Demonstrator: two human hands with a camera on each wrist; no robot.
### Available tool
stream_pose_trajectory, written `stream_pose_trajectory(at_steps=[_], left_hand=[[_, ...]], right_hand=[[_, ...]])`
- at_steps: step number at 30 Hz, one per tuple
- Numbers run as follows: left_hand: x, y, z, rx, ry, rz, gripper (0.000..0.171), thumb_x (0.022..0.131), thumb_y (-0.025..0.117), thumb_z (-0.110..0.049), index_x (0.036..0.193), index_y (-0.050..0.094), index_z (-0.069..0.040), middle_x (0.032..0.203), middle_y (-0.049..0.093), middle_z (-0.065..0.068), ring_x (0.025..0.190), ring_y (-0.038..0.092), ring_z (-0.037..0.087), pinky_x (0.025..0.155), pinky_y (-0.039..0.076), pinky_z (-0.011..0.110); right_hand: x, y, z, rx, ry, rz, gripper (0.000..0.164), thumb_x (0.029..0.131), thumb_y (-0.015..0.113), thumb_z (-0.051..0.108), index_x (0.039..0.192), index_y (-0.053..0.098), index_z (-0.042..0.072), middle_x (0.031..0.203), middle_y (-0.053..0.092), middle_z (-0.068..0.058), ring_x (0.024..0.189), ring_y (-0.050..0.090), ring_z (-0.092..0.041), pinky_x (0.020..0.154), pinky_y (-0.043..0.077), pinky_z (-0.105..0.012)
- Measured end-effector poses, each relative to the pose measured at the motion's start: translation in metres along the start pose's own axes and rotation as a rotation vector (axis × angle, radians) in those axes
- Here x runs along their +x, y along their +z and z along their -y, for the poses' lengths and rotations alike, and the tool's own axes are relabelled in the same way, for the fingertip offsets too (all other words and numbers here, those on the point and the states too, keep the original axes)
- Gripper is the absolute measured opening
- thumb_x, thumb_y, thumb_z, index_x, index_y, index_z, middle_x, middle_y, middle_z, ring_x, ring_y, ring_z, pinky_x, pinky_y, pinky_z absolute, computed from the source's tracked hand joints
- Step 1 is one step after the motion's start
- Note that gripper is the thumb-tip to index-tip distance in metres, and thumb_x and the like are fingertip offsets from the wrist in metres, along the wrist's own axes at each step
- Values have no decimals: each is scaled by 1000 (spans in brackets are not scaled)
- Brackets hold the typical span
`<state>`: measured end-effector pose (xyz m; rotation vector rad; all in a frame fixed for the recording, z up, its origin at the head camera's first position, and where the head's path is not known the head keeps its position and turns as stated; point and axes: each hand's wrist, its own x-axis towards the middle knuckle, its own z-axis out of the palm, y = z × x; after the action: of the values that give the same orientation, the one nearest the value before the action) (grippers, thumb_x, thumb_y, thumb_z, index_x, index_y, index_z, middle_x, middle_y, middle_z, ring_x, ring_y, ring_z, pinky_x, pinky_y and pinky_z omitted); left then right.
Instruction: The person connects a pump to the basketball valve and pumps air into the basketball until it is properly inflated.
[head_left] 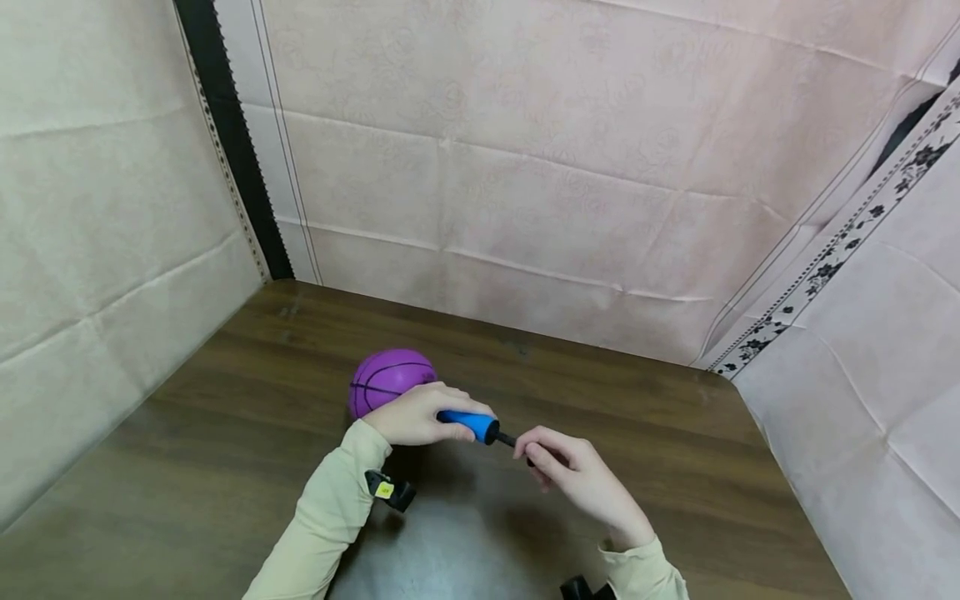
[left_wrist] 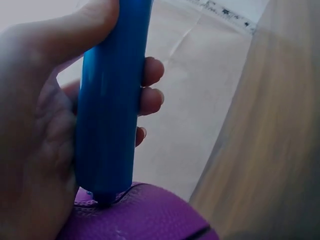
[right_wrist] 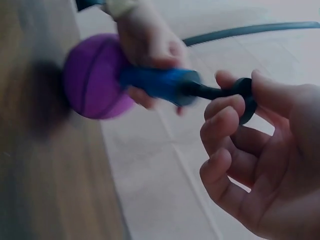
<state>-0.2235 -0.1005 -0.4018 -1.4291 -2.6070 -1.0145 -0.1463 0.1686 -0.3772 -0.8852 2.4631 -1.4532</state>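
Observation:
A small hand pump (head_left: 468, 423) with a blue barrel and a black rod runs from a purple ball (head_left: 388, 375) with black lines. My left hand (head_left: 420, 414) grips the barrel, fingers curled round it beside the ball. In the left wrist view the pump's lower end (left_wrist: 104, 192) meets the ball's surface. My right hand (head_left: 573, 471) pinches the black pump handle (right_wrist: 244, 100) between thumb and fingers. A length of black rod (right_wrist: 210, 92) shows between barrel and handle. The ball rests on the brown wooden table (head_left: 262, 400).
Pale patterned cloth (head_left: 480, 167) hangs behind the table, with more cloth (head_left: 97, 275) on the left and a flower-bordered one (head_left: 862, 333) on the right. A black wrist camera (head_left: 393, 492) sits on the left sleeve.

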Motion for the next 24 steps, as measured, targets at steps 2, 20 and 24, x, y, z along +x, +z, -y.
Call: stream_pose_trajectory(at_steps=[2, 20, 24], left_hand=[[-4, -5, 4, 15, -26, -31, 37, 92, 66, -33, 128, 63, -27, 105, 68, -7, 90, 55, 7, 82, 43, 28], [3, 11, 3, 5, -55, -54, 37, 93, 62, -40, 127, 64, -26, 114, 70, -6, 92, 60, 7, 80, 48, 24], [11, 22, -2, -41, -56, 3, 37, 94, 61, -40, 128, 63, -26, 117, 69, -6, 91, 59, 7, 82, 47, 24]], right_hand=[[-5, -9, 2, 13, -32, -12, 18, 103, 45, 17, 101, 62, 12, 65, 51, -8, 56, 50, -20, 50, 46, -27], [-3, -4, -3, 76, 10, -61, 20, 104, 41, 16, 101, 59, 6, 64, 46, -12, 55, 46, -14, 52, 47, -28], [6, 10, -5, -14, 65, -78, 23, 104, 42, 21, 100, 59, 7, 63, 48, -9, 54, 46, -8, 52, 46, -28]])
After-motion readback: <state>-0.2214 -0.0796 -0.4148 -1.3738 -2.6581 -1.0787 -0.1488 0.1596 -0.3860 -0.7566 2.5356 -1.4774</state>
